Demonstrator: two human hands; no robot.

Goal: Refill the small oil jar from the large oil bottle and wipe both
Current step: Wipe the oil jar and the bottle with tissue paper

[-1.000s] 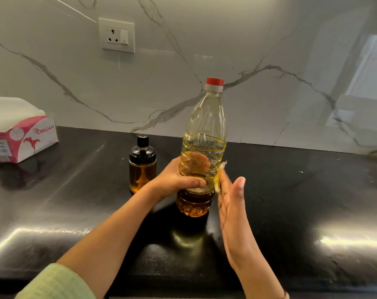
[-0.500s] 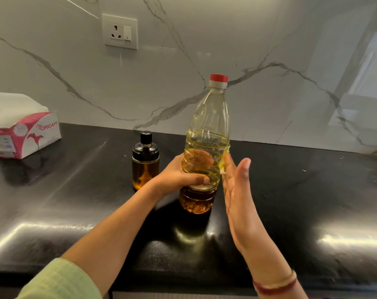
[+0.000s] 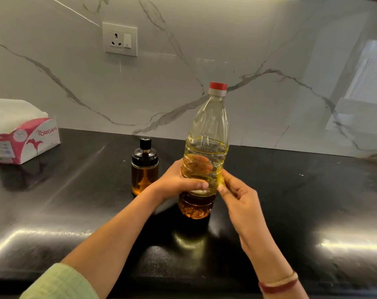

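The black polished stone surface (image 3: 291, 201) carries everything here, and the tall clear plastic oil bottle with a red cap (image 3: 207, 126) stands upright near its middle, capped, its oil filling only the lower half, pale yellow above and darker amber at the ribbed base. Well to the left of the bottle sits a pink and white cardboard tissue box (image 3: 32, 143), probably the source of the wiping material. Just left of the bottle, apart from it, stands the small glass oil jar with a black lid (image 3: 145, 169), closed and about three-quarters full of amber oil, which suggests the refill is done and the wiping is in hand. The left hand (image 3: 176, 182) wraps the bottle's waist, its grip curled firmly round the plastic, likely to steady it against the rubbing. The right hand (image 3: 239, 195) meets the bottle's right side, its grip pinching what looks like a small yellowish, oil-soaked tissue scrap (image 3: 221, 180) against the wall to take off the greasy film.
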